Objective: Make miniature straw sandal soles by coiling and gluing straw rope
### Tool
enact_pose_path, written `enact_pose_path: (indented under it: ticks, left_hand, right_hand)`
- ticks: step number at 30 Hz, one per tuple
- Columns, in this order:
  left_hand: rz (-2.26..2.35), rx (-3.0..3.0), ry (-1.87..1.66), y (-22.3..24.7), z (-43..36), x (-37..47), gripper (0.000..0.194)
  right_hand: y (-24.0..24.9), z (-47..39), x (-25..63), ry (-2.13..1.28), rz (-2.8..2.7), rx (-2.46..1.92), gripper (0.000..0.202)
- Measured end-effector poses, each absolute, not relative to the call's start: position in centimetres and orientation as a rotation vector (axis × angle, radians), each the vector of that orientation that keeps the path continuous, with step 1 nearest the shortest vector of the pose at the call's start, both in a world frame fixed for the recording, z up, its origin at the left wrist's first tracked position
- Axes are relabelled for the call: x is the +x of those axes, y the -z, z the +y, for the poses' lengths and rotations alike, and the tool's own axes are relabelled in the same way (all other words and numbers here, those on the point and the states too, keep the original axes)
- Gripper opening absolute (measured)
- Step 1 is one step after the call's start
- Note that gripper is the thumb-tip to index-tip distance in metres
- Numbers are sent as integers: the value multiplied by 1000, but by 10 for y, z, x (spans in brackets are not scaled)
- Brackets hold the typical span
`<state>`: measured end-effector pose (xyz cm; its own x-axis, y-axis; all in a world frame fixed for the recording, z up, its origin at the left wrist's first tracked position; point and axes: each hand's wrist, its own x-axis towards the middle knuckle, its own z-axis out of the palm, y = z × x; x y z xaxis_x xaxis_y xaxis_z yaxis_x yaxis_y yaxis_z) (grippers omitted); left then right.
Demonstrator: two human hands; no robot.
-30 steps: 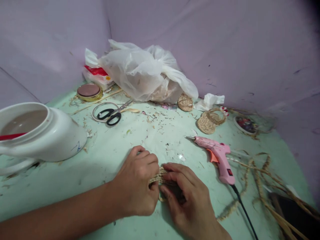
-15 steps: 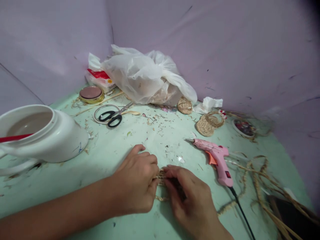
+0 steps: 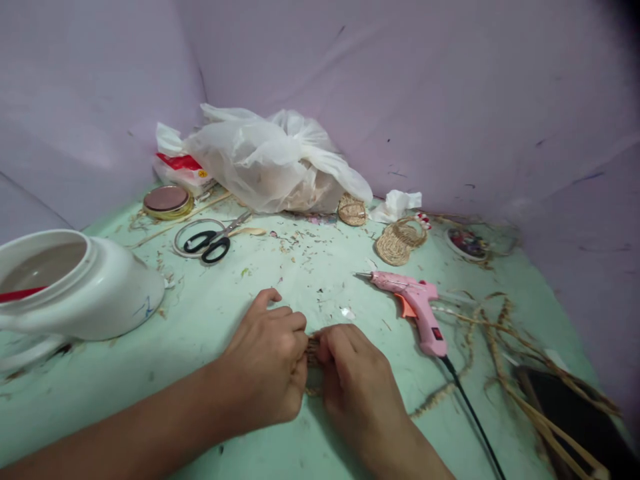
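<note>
Between my two hands a small piece of braided straw (image 3: 313, 352) shows just above the table, mostly hidden by fingers. My left hand (image 3: 270, 363) grips its left side, with the index finger stuck out and the others curled. My right hand (image 3: 357, 387) pinches the right side, fingers and thumb closed. A loose length of braid (image 3: 434, 402) emerges to the right of my right wrist. To the right of my hands lies a pink glue gun (image 3: 407, 293) on its side, its nozzle pointing left and its black cord running toward me.
A white pot (image 3: 125, 293) stands at left. Scissors (image 3: 215, 247) lie behind it, near a round tin (image 3: 167, 200). A white plastic bag (image 3: 270, 160) rests against the wall. Coiled straw pieces (image 3: 393, 245) lie right of it. Loose straw strands (image 3: 505, 347) and a dark object (image 3: 570, 413) are at right.
My right fingers have closed in more tightly on the braided straw, and the gap under the right hand has shrunk. The whole view has shifted, so the table things sit further left.
</note>
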<state>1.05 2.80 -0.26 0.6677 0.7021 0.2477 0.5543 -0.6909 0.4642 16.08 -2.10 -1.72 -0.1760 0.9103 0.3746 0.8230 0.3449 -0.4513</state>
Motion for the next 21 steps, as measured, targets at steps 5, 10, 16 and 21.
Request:
enact_pose_path:
  ticks: [5,10,16,21]
  left_hand:
    - [993,2527,-642,12,26,11,12]
    - [997,2597,-656,9,25,11,13]
    - [1012,2635,-535,-2,22,12,18]
    - [1024,2665,-415,-4,23,11,18]
  right_hand:
    - [21,-21,156,-178,-1938,-1520,25]
    - [25,-21,152,-145,-1869,-1551,24]
    - [26,-22,162,-409,-1799,-1566,24]
    - [9,-15,177,-707,-1853,-1507,22]
